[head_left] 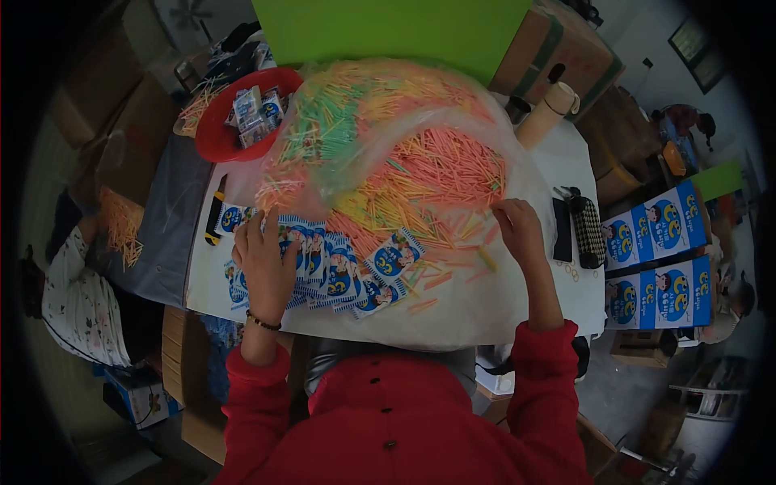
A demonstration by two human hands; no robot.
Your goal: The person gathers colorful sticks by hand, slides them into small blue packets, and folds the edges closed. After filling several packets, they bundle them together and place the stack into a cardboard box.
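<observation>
My left hand (265,257) lies over the left end of a spread of blue-and-white printed packets (335,271), fingers stretched out and slightly apart. At the right edge of a large clear plastic bag (485,113), my right hand (519,230) has its fingertips pinched together; whatever is between them is too small to make out. Thin pink, yellow and green sticks (449,166) fill the bag and spill from its mouth. Loose sticks (436,281) lie on the white tabletop (517,311) between the packets and my right hand.
A red bowl (212,133) of packets stands back left, near a yellow-black utility knife (216,212). At right are a cream bottle (550,113), a checkered pouch (588,234), rubber bands (570,270) and printed boxes (659,295). Another person's patterned sleeve (73,267) is at far left.
</observation>
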